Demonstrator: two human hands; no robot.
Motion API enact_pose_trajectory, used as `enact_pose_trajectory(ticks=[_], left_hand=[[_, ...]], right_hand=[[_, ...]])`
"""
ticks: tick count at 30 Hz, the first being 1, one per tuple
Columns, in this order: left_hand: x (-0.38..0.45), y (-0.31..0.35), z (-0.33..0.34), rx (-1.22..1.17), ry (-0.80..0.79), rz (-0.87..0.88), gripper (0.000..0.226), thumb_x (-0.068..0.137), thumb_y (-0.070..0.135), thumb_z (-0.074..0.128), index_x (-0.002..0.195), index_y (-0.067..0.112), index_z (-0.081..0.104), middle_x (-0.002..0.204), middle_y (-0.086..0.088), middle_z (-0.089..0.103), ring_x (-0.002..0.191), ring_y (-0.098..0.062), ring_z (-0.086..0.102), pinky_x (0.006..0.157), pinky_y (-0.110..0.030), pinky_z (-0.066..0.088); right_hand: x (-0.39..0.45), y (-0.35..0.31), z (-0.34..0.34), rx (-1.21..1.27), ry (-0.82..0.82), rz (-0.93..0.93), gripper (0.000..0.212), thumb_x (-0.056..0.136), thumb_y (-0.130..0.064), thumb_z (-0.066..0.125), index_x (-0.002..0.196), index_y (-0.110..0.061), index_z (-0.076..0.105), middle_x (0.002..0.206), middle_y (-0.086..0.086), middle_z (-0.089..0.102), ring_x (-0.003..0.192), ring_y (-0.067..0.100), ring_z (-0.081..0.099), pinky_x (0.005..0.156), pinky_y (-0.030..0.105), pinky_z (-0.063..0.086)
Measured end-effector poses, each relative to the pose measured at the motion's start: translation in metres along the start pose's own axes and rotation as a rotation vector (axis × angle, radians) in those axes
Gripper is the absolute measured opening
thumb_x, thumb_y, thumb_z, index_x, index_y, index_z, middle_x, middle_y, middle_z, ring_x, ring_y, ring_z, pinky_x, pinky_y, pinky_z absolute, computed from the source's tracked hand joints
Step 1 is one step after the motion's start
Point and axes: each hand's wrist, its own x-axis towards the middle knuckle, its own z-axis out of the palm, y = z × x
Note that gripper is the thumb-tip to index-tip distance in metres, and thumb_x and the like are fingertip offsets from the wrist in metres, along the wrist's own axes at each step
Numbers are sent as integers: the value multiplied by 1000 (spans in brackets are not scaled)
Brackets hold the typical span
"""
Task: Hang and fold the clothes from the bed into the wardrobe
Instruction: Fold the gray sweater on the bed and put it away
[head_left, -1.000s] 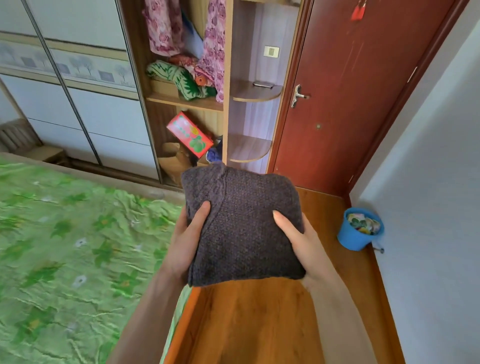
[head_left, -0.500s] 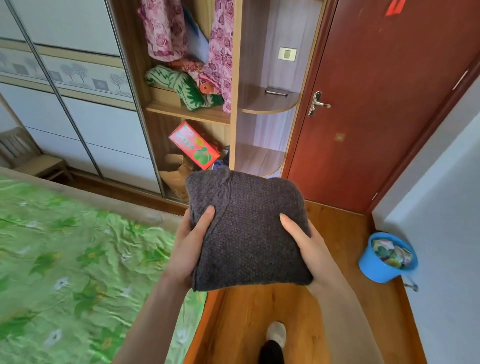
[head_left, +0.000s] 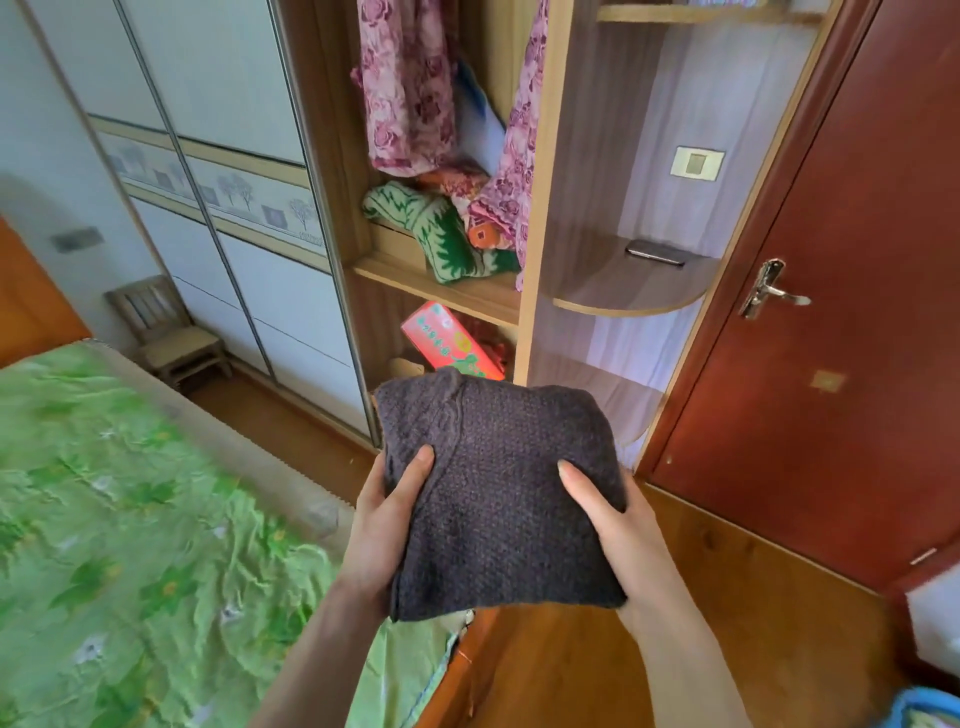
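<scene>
Two hands are carrying a folded dark knitted sweater (head_left: 498, 493) in the air near the middle of the view, in front of the open wardrobe (head_left: 535, 208). At 9 o'clock of the sweater, the left hand (head_left: 384, 525) is gripping its edge, thumb lying on top and fingers hidden under the fabric. At 3 o'clock, the right hand (head_left: 618, 525) is gripping the opposite edge the same way, thumb on top and fingers out of sight beneath. Both hands are clamped on the sweater, well apart from each other, with the folded piece spanning between them.

Toward 12 o'clock, pink floral garments (head_left: 405, 93) are hanging in the open section, and a green and white cloth (head_left: 436, 234) is lying bunched on the shelf (head_left: 441, 288) below them. Under that shelf, a red box (head_left: 449, 345) is leaning tilted, just beyond the far edge of the sweater. At 1 o'clock a dark flat object, possibly a phone (head_left: 655, 253), is resting on a curved corner shelf (head_left: 634, 291). At 2 o'clock a red-brown door (head_left: 857, 260) is standing shut with a metal handle (head_left: 771, 296). Toward 8 o'clock the bed (head_left: 130, 519) is showing a rumpled green flowered sheet, and at 10 o'clock a small wooden chair (head_left: 171, 332) is standing by the white sliding panels (head_left: 223, 156)
</scene>
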Motion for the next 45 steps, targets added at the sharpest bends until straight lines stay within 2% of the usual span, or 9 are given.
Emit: enact_pose_trajectory(ticks=[7, 12, 20, 27, 30, 33, 39, 42, 45], left_hand=[[89, 15, 19, 52, 86, 13, 31, 97, 30, 72, 126, 20, 69, 117, -5, 79, 114, -28, 73, 105, -48, 54], [151, 15, 24, 57, 105, 31, 46, 87, 43, 82, 127, 24, 71, 125, -6, 76, 119, -29, 71, 112, -53, 49], [271, 42, 28, -18, 190, 59, 42, 93, 37, 73, 131, 22, 67, 123, -7, 77, 115, -29, 73, 109, -52, 51], [352, 64, -10, -103, 384, 113, 35, 94, 36, 70, 127, 26, 68, 118, -3, 78, 110, -26, 75, 103, -48, 55], [367, 68, -32, -164, 506, 143, 34, 95, 34, 70, 128, 26, 68, 119, -3, 78, 109, -24, 75, 97, -43, 57], [377, 71, -51, -225, 611, 182, 38, 94, 35, 70, 131, 28, 66, 118, 2, 79, 107, -20, 76, 92, -38, 58], [415, 79, -99, -148, 841, 264, 43, 92, 40, 70, 133, 30, 64, 125, 5, 76, 117, -17, 72, 100, -39, 54], [442, 92, -123, -133, 939, 274, 40, 94, 38, 70, 133, 29, 64, 124, 5, 76, 117, -16, 72, 100, -38, 54], [468, 108, -143, -163, 1023, 275, 47, 90, 41, 71, 134, 27, 64, 124, 2, 76, 116, -18, 72, 99, -40, 54]], right_hand=[[97, -25, 11, 83, -96, 96, 56, 76, -58, 73, 127, -46, 51, 112, -19, 60, 100, 12, 61, 81, 34, 55], [169, -37, 20, 66, -136, 114, 55, 84, -53, 74, 133, -42, 52, 118, -15, 63, 105, 17, 64, 84, 40, 59], [302, -78, 74, 14, -222, 114, 40, 88, -44, 76, 124, -38, 59, 111, -15, 68, 98, 13, 68, 61, 25, 56], [408, -97, 163, -109, -393, 93, 34, 76, -48, 80, 106, -53, 64, 112, -16, 74, 112, 16, 68, 104, 48, 53], [435, -96, 202, -162, -505, 122, 42, 71, -59, 84, 106, -60, 62, 121, -18, 69, 116, 17, 65, 107, 51, 51], [461, -97, 243, -201, -635, 133, 62, 67, -56, 91, 124, -47, 68, 126, -14, 73, 118, 17, 69, 107, 52, 52], [528, -89, 333, -297, -904, 136, 72, 53, -65, 92, 120, -51, 69, 122, -19, 73, 113, 10, 70, 100, 43, 54], [557, -87, 383, -323, -1009, 185, 50, 71, -56, 84, 118, -51, 67, 116, -20, 74, 113, 13, 69, 97, 44, 55], [579, -91, 431, -349, -1082, 161, 52, 76, -51, 72, 127, -45, 63, 121, -17, 71, 108, 6, 68, 87, 31, 57]])
